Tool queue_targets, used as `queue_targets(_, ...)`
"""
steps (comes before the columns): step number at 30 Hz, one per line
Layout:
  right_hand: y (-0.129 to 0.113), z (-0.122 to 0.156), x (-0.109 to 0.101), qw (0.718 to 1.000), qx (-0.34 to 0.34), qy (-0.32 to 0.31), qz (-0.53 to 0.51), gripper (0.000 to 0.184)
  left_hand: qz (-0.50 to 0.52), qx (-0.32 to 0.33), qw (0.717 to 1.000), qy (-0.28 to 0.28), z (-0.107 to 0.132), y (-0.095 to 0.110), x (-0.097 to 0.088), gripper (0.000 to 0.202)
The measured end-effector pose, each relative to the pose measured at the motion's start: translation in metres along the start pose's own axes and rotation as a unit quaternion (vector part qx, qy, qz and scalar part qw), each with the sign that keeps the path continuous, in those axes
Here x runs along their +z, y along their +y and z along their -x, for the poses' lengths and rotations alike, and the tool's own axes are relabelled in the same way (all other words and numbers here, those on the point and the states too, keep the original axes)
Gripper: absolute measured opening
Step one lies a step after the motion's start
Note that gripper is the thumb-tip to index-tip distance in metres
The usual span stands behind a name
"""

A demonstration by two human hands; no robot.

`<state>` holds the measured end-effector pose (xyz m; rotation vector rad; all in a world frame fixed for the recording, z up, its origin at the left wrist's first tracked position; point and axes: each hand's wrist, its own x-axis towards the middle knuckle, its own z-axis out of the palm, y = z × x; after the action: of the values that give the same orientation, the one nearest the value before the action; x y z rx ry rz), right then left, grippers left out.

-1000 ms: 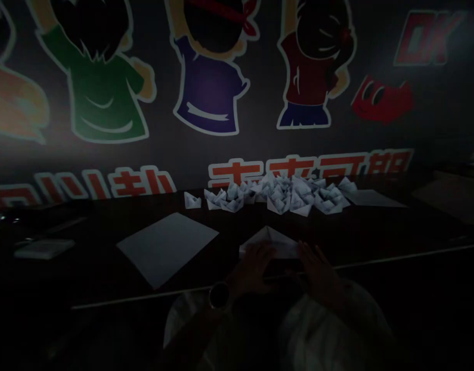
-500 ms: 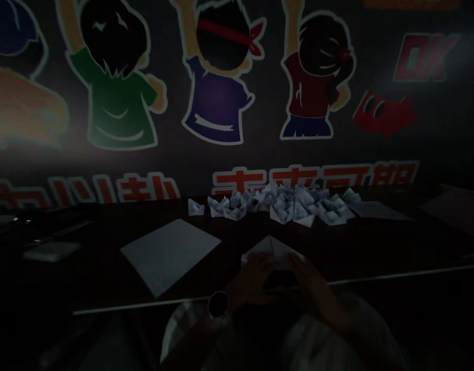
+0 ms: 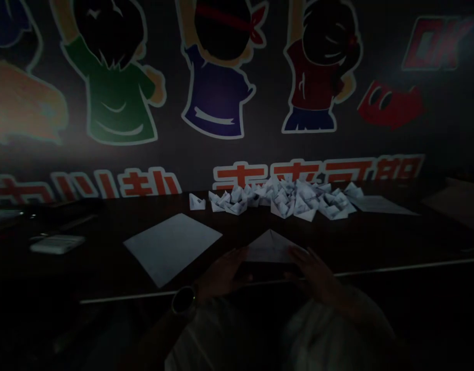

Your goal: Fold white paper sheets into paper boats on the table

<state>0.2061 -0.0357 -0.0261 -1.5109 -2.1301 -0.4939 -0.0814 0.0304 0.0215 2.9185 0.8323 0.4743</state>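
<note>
A dark table (image 3: 105, 226) — folded paper boats (image 3: 294, 201), a blank paper sheet (image 3: 171, 247)

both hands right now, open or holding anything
left hand: open, beside the folded white paper sheet
right hand: open, at its edge, no grip visible

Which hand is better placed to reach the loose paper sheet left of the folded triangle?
Left, probably: the left hand is on the same side of the folded paper triangle as the loose paper sheet. The right hand is beyond the triangle, farther away.
</note>
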Motion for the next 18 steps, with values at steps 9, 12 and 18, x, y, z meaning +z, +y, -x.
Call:
queue_targets(9, 0.027, -0.03, -0.017, 0.99, -0.035, -0.088, -0.1, 0.024, 0.089, -0.061, 0.994, 0.023, -0.028, -0.025, 0.001, 0.025)
queue_targets(12, 0.036, -0.037, -0.014, 0.986, -0.035, -0.096, -0.13, 0.021, 0.039, -0.073, 0.996, 0.012, -0.041, -0.027, 0.002, 0.025)
queue_targets(18, 0.043, -0.042, -0.009, 0.984, -0.026, -0.102, -0.145, 0.018, -0.097, 0.028, 0.995, 0.023, -0.074, -0.008, 0.014, 0.026)
